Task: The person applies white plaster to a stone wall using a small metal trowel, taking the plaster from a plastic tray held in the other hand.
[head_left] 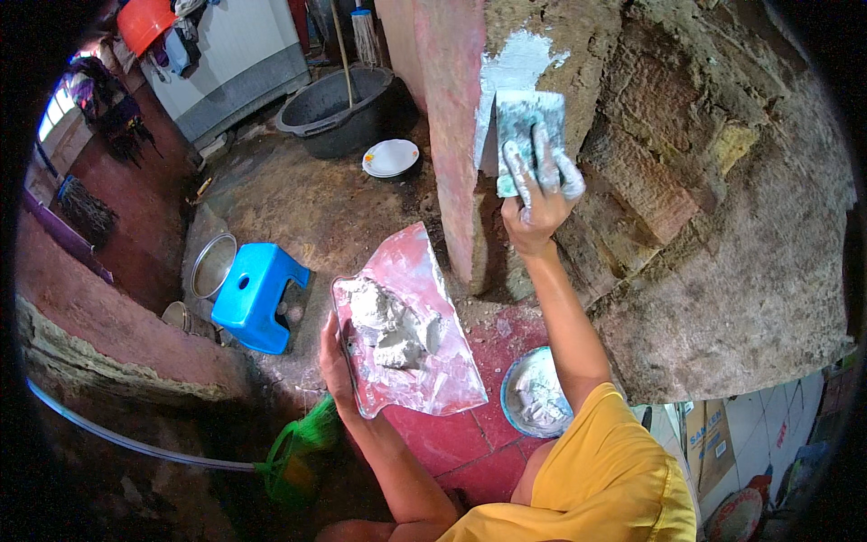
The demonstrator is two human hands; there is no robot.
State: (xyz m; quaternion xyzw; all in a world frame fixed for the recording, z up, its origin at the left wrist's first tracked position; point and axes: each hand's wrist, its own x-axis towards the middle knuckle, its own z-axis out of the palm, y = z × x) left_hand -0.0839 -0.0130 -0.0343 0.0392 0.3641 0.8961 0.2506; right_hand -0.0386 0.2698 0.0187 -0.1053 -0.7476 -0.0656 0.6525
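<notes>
Trowel (528,126) flat on wall (686,208) | R hand (540,194) fingers (542,158) spread on it

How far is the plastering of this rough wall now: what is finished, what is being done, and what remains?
Done: one small pale patch of plaster sits near the wall's corner. In hand: the right hand presses a flat trowel against the wall just below that patch, while the left hand holds a board with a heap of grey plaster. Left: most of the rough wall is bare.
</notes>
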